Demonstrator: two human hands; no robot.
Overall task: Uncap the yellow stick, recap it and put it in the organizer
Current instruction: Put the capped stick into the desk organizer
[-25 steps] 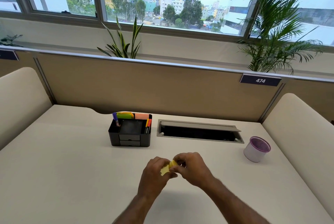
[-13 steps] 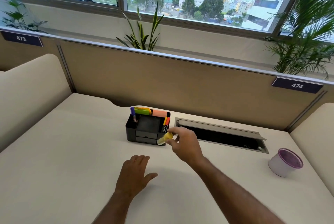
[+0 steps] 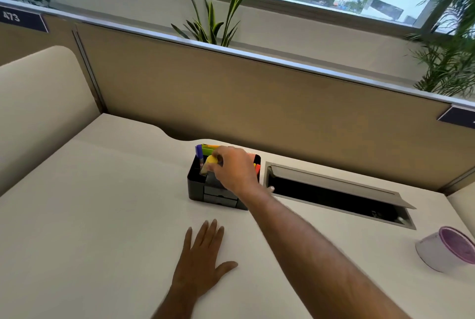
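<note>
The pale surface (image 3: pixel 108 215) fills most of the view and runs out of frame on the left and at the bottom. A tan partition (image 3: pixel 257 102) closes its far edge; the number plate at its right end is cut off by the frame, so its digits cannot be read. A recessed cable tray (image 3: pixel 334 190) with a raised lid sits in the surface just right of the black organizer (image 3: pixel 198 187). A white cup with a purple rim (image 3: pixel 444 249) lies near the right edge, partly cropped.

The right forearm reaches across from the lower right and hides the organizer's right front corner. The right hand (image 3: pixel 236 169) is over the organizer's top, fingers closed around the yellow stick (image 3: pixel 209 164), which tilts down into the left part of the organizer beside a purple pen (image 3: pixel 199 154). Motion blur and the fingers cover the stick's upper end, so whether its cap is on is hard to make out, and which compartment it enters cannot be told. Orange markers (image 3: pixel 257 167) peek out past the hand.

The left hand (image 3: pixel 203 254) lies flat and open on the surface, holding nothing, well short of the organizer.
</note>
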